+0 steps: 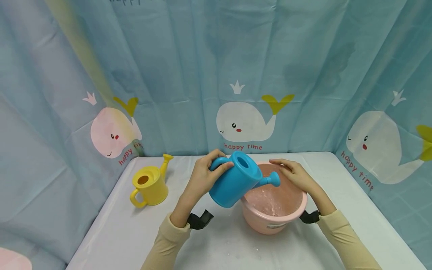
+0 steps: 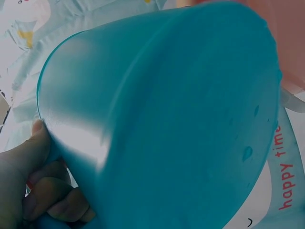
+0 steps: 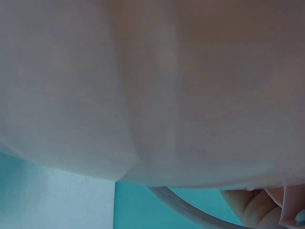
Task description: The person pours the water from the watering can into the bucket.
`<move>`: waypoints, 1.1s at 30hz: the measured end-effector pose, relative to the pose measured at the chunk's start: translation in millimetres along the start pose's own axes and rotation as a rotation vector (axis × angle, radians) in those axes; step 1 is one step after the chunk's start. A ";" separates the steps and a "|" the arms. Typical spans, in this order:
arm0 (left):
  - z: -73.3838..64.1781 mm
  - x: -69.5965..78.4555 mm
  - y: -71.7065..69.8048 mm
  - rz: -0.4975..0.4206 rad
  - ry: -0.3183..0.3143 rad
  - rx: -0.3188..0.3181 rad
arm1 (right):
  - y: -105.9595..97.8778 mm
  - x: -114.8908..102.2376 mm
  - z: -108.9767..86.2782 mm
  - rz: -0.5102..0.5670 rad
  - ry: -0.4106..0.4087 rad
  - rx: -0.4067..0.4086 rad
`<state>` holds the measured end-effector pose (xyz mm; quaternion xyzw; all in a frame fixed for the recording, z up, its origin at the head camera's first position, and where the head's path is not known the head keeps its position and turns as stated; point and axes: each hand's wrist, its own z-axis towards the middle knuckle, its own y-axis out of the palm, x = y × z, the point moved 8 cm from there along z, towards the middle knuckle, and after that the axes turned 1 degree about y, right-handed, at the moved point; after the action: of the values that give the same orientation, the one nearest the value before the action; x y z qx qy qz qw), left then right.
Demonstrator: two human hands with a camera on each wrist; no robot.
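Observation:
A blue watering can (image 1: 233, 185) is tilted toward the right, its spout head (image 1: 275, 179) over the inside of a pink basin (image 1: 254, 220). My left hand (image 1: 206, 174) grips the can's handle, thumb lying along the top. Drops of water cling to the can's base (image 2: 190, 124) in the left wrist view. On the far right side of the basin, my right hand (image 1: 298, 177) holds the rim. Rippled water (image 1: 271, 202) lies in the basin. The basin's outer wall (image 3: 143, 95) fills most of the right wrist view, with some fingers (image 3: 259, 207) at the lower right.
A yellow watering can (image 1: 153, 191) stands on the white table (image 1: 216, 251) to the left, its spout pointing away. Small water drops dot the tabletop in front of the basin. Blue curtains (image 1: 182, 75) printed with whales enclose the table at the back and sides.

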<state>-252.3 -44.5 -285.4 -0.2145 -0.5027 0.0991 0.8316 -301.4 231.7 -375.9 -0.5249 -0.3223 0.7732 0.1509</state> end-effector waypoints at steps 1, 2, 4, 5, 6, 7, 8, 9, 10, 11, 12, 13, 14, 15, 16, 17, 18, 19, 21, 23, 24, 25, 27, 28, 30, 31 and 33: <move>-0.2 -0.2 -0.1 -0.001 0.001 0.002 | 0.1 0.2 0.1 -0.001 -0.002 0.001; -0.5 -0.1 -0.3 -0.003 0.003 0.003 | 0.2 0.5 0.2 0.000 -0.002 0.001; -0.7 -0.2 -0.3 0.001 0.005 0.004 | 0.4 1.3 0.1 0.001 -0.006 0.002; -0.9 -0.1 -0.1 0.002 0.007 0.003 | 0.5 1.8 0.0 0.003 -0.007 0.002; -1.0 -0.3 0.0 0.003 0.006 0.002 | 0.6 2.4 -0.2 0.007 -0.007 0.003; -1.1 -0.5 0.1 0.003 0.005 0.000 | 0.7 2.9 -0.3 0.012 -0.009 0.003; -1.2 -0.6 0.2 0.004 0.003 -0.002 | 0.8 3.2 -0.4 0.016 -0.010 0.003; -1.4 -0.7 0.3 0.007 0.002 -0.003 | 0.9 3.4 -0.6 0.018 -0.011 0.004; -1.4 -0.6 0.2 0.006 0.001 -0.004 | 0.7 3.4 -0.5 0.020 -0.014 0.006; -1.5 -0.3 0.2 0.007 0.001 -0.005 | 0.7 3.4 -0.5 0.022 -0.014 0.007; -1.5 -0.2 0.1 0.008 0.000 -0.006 | 0.6 3.2 -0.4 0.023 -0.015 0.009; -1.4 0.2 0.0 0.012 0.003 -0.006 | 0.5 2.8 -0.3 0.020 -0.017 0.011; -1.3 0.7 -0.1 0.015 0.003 -0.005 | 0.3 2.4 -0.1 0.017 -0.018 0.013; -1.0 0.9 -0.1 0.016 0.003 -0.006 | 0.1 1.9 0.1 0.014 -0.019 0.015; -0.7 1.0 0.0 0.017 0.002 -0.007 | -0.1 1.5 0.2 0.012 -0.019 0.017; -0.4 1.0 0.1 0.016 0.001 -0.007 | -0.1 1.2 0.3 0.012 -0.018 0.016; -0.1 0.9 0.1 0.015 -0.001 -0.007 | -0.3 0.8 0.3 0.010 -0.018 0.017; 0.0 0.8 0.1 0.017 0.000 -0.007 | -0.2 0.6 0.4 0.011 -0.017 0.016; 0.1 0.3 0.1 0.015 -0.003 -0.007 | 0.2 1.0 0.4 0.019 -0.011 0.012; 0.0 0.1 0.0 0.018 -0.002 -0.006 | 0.4 1.8 0.5 0.026 -0.004 0.009; -0.1 0.4 -0.1 0.020 0.001 -0.006 | 0.5 2.4 0.6 0.028 0.000 0.009; -0.1 0.5 -0.2 0.021 0.004 -0.004 | 0.6 2.7 0.6 0.027 0.003 0.008; -0.2 0.7 -0.5 0.023 0.007 -0.002 | 0.4 1.7 0.5 0.030 0.007 0.007; -0.3 0.9 -0.6 0.024 0.010 -0.002 | 0.3 0.1 0.3 0.033 0.007 0.007; -0.4 0.7 -0.7 0.023 0.012 -0.001 | -0.4 -9.3 -1.1 0.023 -0.005 0.006; -0.4 0.4 -0.8 0.023 0.010 -0.001 | -0.9 -13.9 -1.7 0.023 -0.008 0.005; -0.5 0.5 -0.8 0.021 0.011 -0.001 | -2.1 -23.2 -3.2 0.022 -0.010 0.003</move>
<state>-251.7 -45.1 -284.9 -0.2208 -0.4959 0.1064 0.8331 -289.4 221.1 -358.8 -0.5244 -0.3158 0.7779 0.1417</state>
